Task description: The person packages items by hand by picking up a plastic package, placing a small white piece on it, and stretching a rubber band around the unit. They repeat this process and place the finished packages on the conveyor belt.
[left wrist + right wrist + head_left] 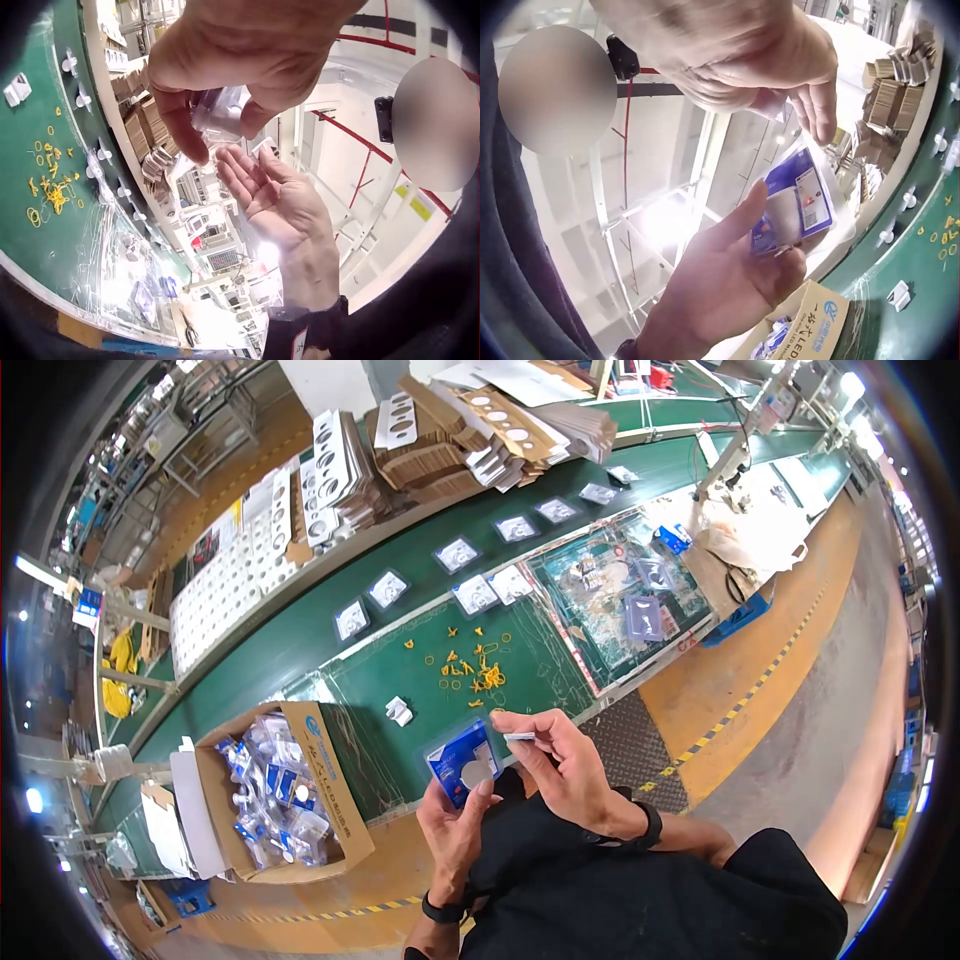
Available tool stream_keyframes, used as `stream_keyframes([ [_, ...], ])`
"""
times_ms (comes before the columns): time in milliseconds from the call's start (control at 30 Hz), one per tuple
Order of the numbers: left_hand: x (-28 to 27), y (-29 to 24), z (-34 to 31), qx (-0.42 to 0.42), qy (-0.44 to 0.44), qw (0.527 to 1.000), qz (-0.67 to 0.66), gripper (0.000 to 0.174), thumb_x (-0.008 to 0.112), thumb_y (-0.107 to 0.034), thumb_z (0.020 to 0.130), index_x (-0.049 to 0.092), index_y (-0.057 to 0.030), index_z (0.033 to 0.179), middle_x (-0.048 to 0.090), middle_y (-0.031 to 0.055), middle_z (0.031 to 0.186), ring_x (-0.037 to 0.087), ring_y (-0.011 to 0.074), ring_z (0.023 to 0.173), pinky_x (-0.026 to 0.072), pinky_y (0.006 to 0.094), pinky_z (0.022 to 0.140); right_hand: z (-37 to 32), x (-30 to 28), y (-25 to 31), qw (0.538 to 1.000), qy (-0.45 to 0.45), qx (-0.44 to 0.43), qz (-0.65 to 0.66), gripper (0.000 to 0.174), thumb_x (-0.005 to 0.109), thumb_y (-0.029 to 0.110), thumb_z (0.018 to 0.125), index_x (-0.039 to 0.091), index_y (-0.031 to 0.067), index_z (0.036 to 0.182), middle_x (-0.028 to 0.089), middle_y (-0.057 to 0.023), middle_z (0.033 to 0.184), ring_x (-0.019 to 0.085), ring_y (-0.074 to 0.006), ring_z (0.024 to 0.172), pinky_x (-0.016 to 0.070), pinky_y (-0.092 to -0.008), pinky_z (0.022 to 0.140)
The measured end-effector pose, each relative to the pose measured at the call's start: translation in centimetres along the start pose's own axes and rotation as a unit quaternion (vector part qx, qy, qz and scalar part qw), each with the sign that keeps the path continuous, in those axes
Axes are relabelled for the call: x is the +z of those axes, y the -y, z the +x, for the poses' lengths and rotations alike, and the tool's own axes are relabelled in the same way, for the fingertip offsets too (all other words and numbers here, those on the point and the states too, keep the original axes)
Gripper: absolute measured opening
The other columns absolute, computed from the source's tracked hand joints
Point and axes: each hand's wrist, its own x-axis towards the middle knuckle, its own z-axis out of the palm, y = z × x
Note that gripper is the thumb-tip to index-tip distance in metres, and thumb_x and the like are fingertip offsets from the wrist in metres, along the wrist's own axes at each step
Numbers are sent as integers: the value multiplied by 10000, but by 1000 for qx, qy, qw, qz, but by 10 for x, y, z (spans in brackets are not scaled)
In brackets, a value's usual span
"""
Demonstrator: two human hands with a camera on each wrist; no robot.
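My left hand (452,828) grips a clear blister pack with a blue printed card (452,760) by its lower edge, the thumb lying over its face. A round pale patch shows on the card near that thumb. The card's blue side and a white printed panel face the right wrist view, where the pack (821,196) sits in the left hand (720,281). Close beside it, my right hand (572,775) pinches a small flat white piece (520,737) between thumb and forefinger. In the left wrist view, the right hand's (289,206) other fingers extend toward the pack.
Yellow rings and clips (488,675) lie scattered on the green bench (400,670), near a small white part (399,711). An open carton (345,800) full of packs stands at left. Several flat packs (457,555) line the green belt; stacked cardboard inserts (425,460) stand behind.
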Motion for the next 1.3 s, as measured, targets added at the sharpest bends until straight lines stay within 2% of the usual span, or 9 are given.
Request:
stream_keyframes([
  [67, 6, -4, -1, -16, 17, 1000, -21, 326, 746, -105, 929, 615, 58, 1179, 705, 116, 1043, 687, 169, 823, 609, 327, 731, 3, -9, 2, 993, -8, 20, 115, 132, 562, 86, 1048, 538, 4, 1148, 693, -155, 1173, 673, -163, 1055, 544, -292, 904],
  [233, 5, -7, -6, -88, 95, 984, -120, 337, 757, -110, 910, 617, 59, 1166, 711, 142, 1054, 705, 212, 799, 626, 389, 731, 20, -36, 27, 989, 36, 106, 102, 307, 605, 99, 1028, 496, 14, 1302, 731, -126, 967, 704, -139, 819, 571, -241, 631],
  [433, -5, 2, -3, -128, 131, 971, -155, 371, 770, -135, 900, 623, 39, 1193, 711, 149, 1093, 704, 214, 832, 631, 409, 741, 27, -40, 24, 987, 83, 131, 35, 192, 600, 17, 1003, 677, 1, 1179, 720, -73, 856, 690, -121, 723, 563, -241, 640],
  [567, -5, 2, 1, -139, 135, 968, -156, 371, 767, -147, 905, 627, 25, 1203, 706, 136, 1110, 694, 193, 884, 633, 412, 748, 26, -38, 9, 970, 183, -22, -159, 307, 596, -30, 964, 701, 61, 1238, 682, -61, 867, 662, -104, 733, 517, -248, 655],
  [767, -25, 11, 8, -174, 157, 955, -180, 376, 752, -163, 920, 617, 19, 1219, 704, 124, 1127, 693, 186, 952, 638, 404, 759, 27, -27, -3, 982, 105, -6, -159, 137, 715, 3, 908, 763, 50, 1028, 651, -28, 898, 600, -124, 759, 483, -263, 667],
  [867, -29, 12, 12, -177, 162, 952, -192, 386, 744, -162, 925, 606, 26, 1233, 701, 129, 1140, 694, 197, 991, 638, 405, 760, 24, -23, -20, 979, 90, -12, -180, 176, 816, 76, 834, 762, 61, 1001, 674, -49, 1001, 605, -180, 923, 490, -304, 754],
  [1067, -39, 9, 22, -190, 177, 947, -192, 406, 735, -156, 930, 592, 36, 1259, 690, 150, 1167, 682, 222, 1044, 637, 403, 756, 26, -13, -28, 967, 149, -92, -185, 113, 748, 89, 905, 760, 62, 1015, 548, -118, 1324, 512, -249, 1185, 485, -344, 943],
  [1167, -44, 15, 23, -201, 171, 943, -205, 407, 738, -154, 925, 594, 38, 1253, 689, 150, 1165, 680, 229, 1046, 635, 399, 746, 31, -13, -29, 960, 203, -52, -184, 115, 672, 61, 953, 752, 51, 1036, 501, -133, 1379, 485, -267, 1235, 478, -356, 979],
  [1300, -49, 16, 25, -188, 117, 958, -184, 374, 745, -133, 901, 621, 43, 1206, 702, 144, 1116, 692, 219, 983, 628, 385, 710, 29, -6, -38, 986, 138, 17, -87, 183, 585, 47, 1001, 706, 14, 1135, 576, -84, 1304, 541, -182, 1153, 474, -323, 976],
])
